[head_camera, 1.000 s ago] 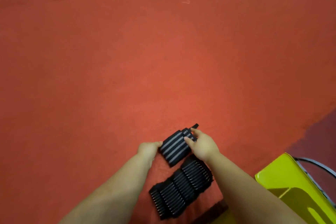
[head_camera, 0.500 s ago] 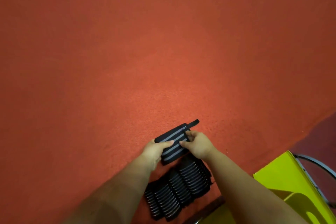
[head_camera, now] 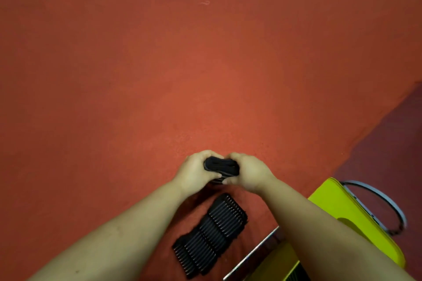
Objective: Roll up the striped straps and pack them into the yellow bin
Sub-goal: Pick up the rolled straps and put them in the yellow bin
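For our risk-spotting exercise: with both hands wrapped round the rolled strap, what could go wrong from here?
1. The rolled strap is held only by the left hand and right hand; loosening either grip may let it spring open.
2. The yellow bin sits to the right, partly behind the right forearm, so the carry across could clip its rim.

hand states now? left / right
Left hand: closed, gripping the rolled strap.
Right hand: closed, gripping the same strap.

Rolled black strap (head_camera: 221, 165) above stacked striped straps (head_camera: 211, 235), yellow bin (head_camera: 356, 219) rightward.
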